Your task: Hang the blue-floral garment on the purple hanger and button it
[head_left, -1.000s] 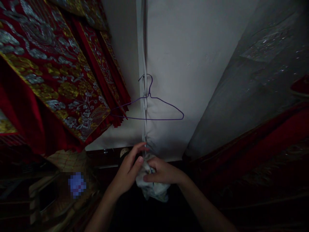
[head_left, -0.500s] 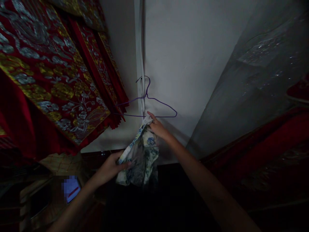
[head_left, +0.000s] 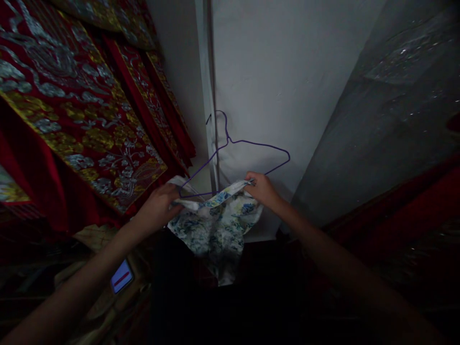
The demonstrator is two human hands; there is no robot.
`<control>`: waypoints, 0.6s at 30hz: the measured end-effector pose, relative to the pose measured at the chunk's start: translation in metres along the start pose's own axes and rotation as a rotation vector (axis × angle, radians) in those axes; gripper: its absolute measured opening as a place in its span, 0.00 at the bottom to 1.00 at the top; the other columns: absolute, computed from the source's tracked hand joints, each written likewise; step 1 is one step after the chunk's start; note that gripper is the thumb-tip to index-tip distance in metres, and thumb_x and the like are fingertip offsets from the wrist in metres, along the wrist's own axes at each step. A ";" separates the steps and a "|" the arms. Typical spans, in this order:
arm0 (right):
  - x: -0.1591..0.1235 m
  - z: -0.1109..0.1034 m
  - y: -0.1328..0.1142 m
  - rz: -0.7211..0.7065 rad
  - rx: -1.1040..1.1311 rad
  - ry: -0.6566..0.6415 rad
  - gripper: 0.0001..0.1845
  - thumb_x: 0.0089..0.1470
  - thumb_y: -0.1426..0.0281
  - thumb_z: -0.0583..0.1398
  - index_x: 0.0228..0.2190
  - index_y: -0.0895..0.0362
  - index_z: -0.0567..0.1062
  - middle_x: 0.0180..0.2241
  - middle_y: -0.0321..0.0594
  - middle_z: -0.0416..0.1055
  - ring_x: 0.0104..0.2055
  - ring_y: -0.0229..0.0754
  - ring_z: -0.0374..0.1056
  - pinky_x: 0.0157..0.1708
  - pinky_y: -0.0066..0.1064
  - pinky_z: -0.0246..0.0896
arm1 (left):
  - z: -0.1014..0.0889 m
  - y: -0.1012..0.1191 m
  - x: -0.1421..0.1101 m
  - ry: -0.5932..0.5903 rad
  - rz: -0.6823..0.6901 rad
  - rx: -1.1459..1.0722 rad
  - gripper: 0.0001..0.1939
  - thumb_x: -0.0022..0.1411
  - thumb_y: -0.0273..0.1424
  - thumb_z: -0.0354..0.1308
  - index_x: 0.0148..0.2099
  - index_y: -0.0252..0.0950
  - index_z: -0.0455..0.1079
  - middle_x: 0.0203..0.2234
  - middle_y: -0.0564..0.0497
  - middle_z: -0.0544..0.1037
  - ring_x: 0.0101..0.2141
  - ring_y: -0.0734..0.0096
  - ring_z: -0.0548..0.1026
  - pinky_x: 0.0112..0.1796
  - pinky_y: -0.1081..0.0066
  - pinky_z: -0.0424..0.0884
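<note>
A white garment with a blue and green floral print (head_left: 219, 225) hangs from both my hands, its top edge stretched sideways and its lower part tapering down. My left hand (head_left: 161, 203) is closed on the left end of that edge. On the right end, my right hand (head_left: 262, 189) pinches the band between thumb and fingers. A purple wire hanger (head_left: 258, 143) hangs tilted by its hook at a pale vertical strip. Its lower left corner sits at the garment's opening by my left fingers. The right part of its bottom bar runs behind my right hand.
Red cloth embroidered in gold and silver (head_left: 89, 110) hangs close on the left. Behind the hanger is a pale wall (head_left: 280, 86), with shiny clear plastic sheeting (head_left: 373, 110) to the right. A phone with a lit screen (head_left: 122, 277) lies low on the left.
My hands have moved apart and my left hand has risen, spreading the garment's top edge. The hanger has tilted, left end down, and its left corner now meets the garment.
</note>
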State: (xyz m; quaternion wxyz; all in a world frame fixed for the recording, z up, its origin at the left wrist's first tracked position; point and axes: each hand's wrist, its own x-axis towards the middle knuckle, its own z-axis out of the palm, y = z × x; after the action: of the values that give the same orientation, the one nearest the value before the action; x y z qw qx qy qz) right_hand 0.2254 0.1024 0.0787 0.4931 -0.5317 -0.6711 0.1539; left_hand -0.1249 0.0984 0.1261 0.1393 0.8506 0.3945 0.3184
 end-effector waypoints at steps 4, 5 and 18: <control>-0.007 0.003 -0.014 -0.017 0.118 -0.027 0.05 0.43 0.68 0.60 0.20 0.56 0.70 0.19 0.29 0.62 0.25 0.36 0.59 0.27 0.26 0.51 | 0.002 0.026 0.037 0.088 0.247 0.078 0.11 0.60 0.28 0.55 0.44 0.37 0.75 0.44 0.44 0.76 0.50 0.53 0.72 0.56 0.55 0.66; -0.009 0.005 -0.018 -0.020 0.161 -0.061 0.04 0.43 0.68 0.60 0.21 0.56 0.72 0.21 0.31 0.66 0.27 0.37 0.62 0.28 0.26 0.54 | 0.004 0.027 0.046 0.120 0.242 0.054 0.18 0.60 0.26 0.53 0.53 0.36 0.72 0.47 0.44 0.76 0.51 0.55 0.73 0.55 0.56 0.67; -0.015 -0.084 -0.031 -0.001 -0.245 0.266 0.15 0.47 0.67 0.66 0.39 0.57 0.83 0.24 0.39 0.75 0.25 0.41 0.67 0.25 0.31 0.59 | -0.012 -0.030 0.097 0.105 0.202 0.164 0.21 0.66 0.28 0.46 0.56 0.34 0.74 0.48 0.41 0.77 0.49 0.55 0.74 0.55 0.58 0.68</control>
State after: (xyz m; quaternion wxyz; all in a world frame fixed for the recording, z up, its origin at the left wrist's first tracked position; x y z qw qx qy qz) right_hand 0.2768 0.0508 0.1336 0.5090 -0.6032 -0.6140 -0.0007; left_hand -0.1027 0.1915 0.1628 0.0157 0.8766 0.3382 0.3418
